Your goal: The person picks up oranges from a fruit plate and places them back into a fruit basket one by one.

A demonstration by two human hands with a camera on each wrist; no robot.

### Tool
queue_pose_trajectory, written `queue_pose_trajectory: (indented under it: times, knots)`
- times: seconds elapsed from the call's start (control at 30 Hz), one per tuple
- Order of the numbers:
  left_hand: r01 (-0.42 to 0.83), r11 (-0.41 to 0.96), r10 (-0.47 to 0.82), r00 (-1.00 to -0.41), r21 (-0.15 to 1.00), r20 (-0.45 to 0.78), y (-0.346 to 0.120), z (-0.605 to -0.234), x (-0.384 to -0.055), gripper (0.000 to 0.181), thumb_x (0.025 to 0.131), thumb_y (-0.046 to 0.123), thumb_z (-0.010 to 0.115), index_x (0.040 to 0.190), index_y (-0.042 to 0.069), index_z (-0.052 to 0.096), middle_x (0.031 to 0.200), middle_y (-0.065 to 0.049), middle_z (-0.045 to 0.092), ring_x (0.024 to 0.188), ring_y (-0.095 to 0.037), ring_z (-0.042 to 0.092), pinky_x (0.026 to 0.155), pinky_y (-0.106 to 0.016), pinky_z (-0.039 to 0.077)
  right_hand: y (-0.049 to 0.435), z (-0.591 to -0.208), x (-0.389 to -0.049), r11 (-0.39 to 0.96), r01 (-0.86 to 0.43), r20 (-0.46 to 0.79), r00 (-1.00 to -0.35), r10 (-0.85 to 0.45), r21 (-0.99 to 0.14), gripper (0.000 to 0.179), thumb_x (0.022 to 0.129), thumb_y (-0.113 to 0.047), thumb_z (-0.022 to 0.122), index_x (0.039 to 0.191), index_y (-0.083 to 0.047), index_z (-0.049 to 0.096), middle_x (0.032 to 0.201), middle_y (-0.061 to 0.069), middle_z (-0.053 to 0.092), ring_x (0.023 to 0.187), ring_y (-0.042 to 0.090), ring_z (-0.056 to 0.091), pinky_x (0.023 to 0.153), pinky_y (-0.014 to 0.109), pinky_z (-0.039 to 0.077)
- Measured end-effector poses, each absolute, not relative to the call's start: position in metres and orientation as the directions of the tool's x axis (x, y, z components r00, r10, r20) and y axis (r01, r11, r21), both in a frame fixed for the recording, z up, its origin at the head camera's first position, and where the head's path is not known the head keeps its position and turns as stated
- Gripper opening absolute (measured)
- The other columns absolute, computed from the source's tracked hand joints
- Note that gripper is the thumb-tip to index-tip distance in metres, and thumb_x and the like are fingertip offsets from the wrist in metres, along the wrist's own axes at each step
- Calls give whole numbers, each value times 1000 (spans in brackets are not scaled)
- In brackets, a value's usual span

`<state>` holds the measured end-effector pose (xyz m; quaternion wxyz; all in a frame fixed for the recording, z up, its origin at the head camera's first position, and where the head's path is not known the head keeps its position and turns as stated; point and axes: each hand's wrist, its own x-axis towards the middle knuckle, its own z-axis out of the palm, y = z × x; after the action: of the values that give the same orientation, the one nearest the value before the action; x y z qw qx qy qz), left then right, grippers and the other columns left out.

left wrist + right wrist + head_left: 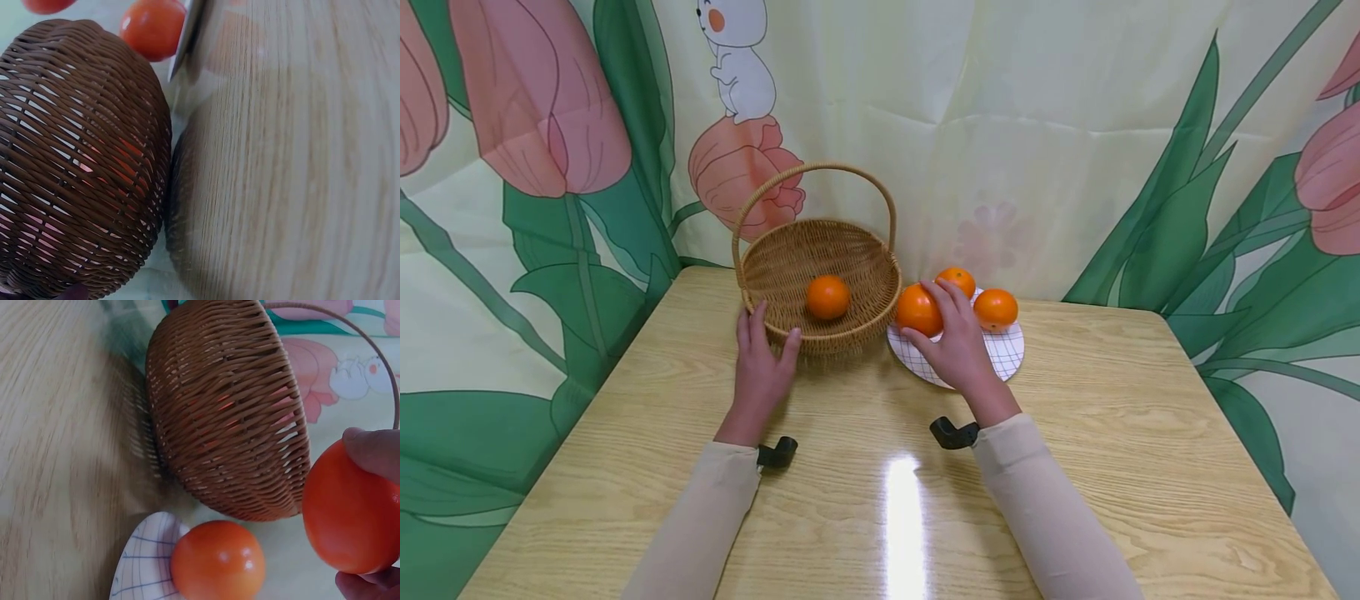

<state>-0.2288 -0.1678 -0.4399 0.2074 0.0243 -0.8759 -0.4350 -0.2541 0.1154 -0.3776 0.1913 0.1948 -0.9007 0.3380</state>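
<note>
A wicker basket (790,250) with a tall arched handle stands at the back of the table, one orange (828,297) inside it. My left hand (762,371) rests against its front-left rim, fingers fairly straight. In the left wrist view the basket's woven side (81,156) fills the left part. Just right of the basket, my right hand (957,342) holds an orange (917,311) between thumb and fingers. That held orange (353,509) is beside the basket rim in the right wrist view. Two more oranges, one at the back (956,279) and one at the right (996,309), are on the plate.
A white plate (925,367) with a dark grid pattern lies right of the basket on the wooden table (842,467). Behind the table hangs a cloth (1037,167) printed with tulips and a white animal. Each wrist bears a black camera mount.
</note>
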Motion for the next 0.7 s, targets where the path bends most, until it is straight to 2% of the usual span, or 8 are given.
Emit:
queue_pose_trajectory:
  times: [0.23,0.7]
  knots:
    - [134,622,-229,-911,771,343,-167,-440,-228,74,96,53,49,154,17,20,160,-18,8,132,-51,38,99,-67,38,109,-374,-256,688,-471,466,-859,-214,-552,74,81,-33,79,145,-22,42,149,12,35,128,41,46,101,56,44]
    - [142,627,-226,-908,766,353,-166,-440,-228,73,96,53,49,153,17,21,160,-18,8,132,-52,37,97,-68,38,98,-369,-258,658,-502,489,-842,-227,-560,72,84,-34,76,145,-22,41,149,12,35,131,38,43,100,55,45]
